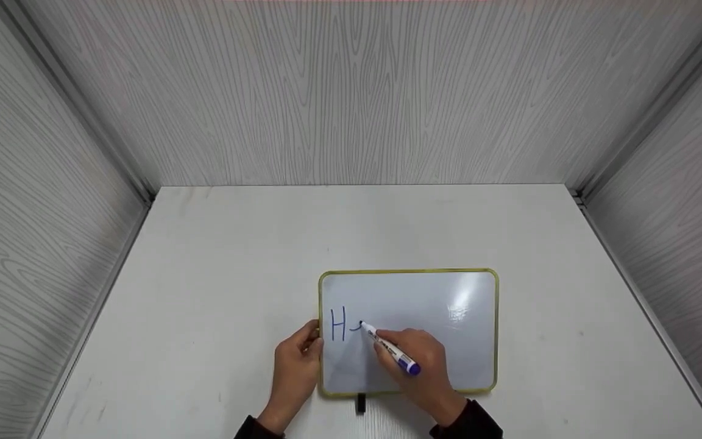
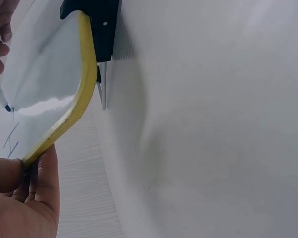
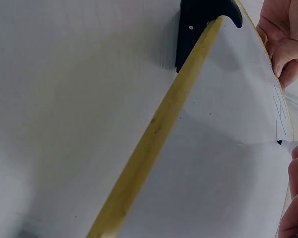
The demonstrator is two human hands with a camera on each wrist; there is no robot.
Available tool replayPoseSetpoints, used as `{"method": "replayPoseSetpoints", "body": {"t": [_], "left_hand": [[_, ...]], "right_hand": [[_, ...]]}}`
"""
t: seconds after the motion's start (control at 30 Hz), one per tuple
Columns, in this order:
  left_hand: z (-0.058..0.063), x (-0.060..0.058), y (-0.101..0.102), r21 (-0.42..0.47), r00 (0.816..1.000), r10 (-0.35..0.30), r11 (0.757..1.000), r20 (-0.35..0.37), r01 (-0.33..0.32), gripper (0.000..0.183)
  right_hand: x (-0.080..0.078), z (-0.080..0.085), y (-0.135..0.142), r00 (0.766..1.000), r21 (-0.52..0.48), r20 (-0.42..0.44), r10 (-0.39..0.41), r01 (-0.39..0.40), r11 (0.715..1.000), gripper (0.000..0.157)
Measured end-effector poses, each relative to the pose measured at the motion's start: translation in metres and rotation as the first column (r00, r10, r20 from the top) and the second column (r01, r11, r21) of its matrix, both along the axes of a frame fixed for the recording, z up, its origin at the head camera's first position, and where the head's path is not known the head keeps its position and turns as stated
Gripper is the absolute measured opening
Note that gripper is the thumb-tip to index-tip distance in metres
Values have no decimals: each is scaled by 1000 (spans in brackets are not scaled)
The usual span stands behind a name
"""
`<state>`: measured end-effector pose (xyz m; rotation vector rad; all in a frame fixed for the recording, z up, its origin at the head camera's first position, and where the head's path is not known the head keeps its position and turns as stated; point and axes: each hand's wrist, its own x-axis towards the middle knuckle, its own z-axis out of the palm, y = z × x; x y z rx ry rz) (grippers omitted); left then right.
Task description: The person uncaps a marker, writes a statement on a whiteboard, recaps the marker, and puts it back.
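A small whiteboard [image 1: 412, 299] with a yellow frame is in the head view, tilted up from the table in the wrist views. Blue strokes forming an H [image 1: 338, 324] stand near its left side, with a short curved stroke to their right. My left hand [image 1: 296, 363] pinches the board's left edge between thumb and fingers. My right hand [image 1: 418, 363] holds a white marker [image 1: 390, 350] with a blue end, its dark tip touching the board at the curved stroke. In the left wrist view the thumb [image 2: 5, 173] lies on the board's front.
A black clip [image 1: 361, 403] sits at the board's lower edge, with a thin wire leg beside it in the left wrist view. The white table [image 1: 217, 274] spreads around the board. Grey wood-grain panels [image 1: 351, 91] enclose it at the back and both sides.
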<state>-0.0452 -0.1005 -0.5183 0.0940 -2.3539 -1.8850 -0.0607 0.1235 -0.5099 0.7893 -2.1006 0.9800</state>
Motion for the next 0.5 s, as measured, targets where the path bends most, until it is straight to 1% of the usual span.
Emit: {"method": "replayPoseSetpoints", "body": {"t": [0.13, 0.2, 0.33, 0.5], "left_hand": [[0, -1, 1, -9, 1000, 6, 1000, -5, -6, 38], [1, -1, 1, -12, 1000, 10, 1000, -5, -10, 38], [2, -1, 1, -14, 1000, 17, 1000, 5, -17, 38], [1, -1, 1, -26, 1000, 18, 999, 5, -18, 37]], "right_hand": [[-2, 1, -3, 1000, 23, -21, -17, 17, 1000, 29], [-2, 1, -4, 1000, 21, -26, -12, 12, 1000, 31], [-1, 1, -7, 1000, 15, -6, 2, -1, 1000, 31], [2, 2, -9, 998, 69, 49, -36, 32, 997, 28]]}}
